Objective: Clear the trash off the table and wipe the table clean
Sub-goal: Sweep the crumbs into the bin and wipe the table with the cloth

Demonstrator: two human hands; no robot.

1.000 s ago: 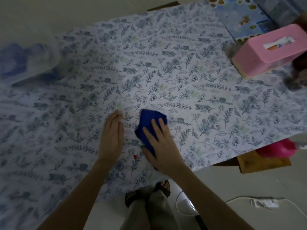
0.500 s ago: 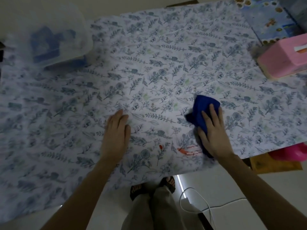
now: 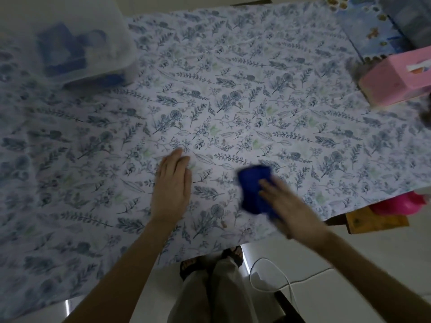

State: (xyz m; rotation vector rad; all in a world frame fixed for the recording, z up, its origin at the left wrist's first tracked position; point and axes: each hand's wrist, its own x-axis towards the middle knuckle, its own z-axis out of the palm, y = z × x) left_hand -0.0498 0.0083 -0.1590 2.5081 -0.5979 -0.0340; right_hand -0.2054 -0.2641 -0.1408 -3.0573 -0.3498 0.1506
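We rest our left hand (image 3: 172, 187) flat, fingers straight, on the tabletop (image 3: 233, 89) near its front edge. Near it, by the same edge, our right hand (image 3: 289, 206) presses the blue cloth (image 3: 253, 185) down with straight fingers.

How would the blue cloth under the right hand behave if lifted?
Probably floppy: the blue cloth lies bunched under the right hand. Likely light: flat fingers alone press it. Its motion blur suggests easy sliding.

right hand (image 3: 288, 206) | slid blue cloth (image 3: 253, 186) left and nearer | red smear now hidden under it
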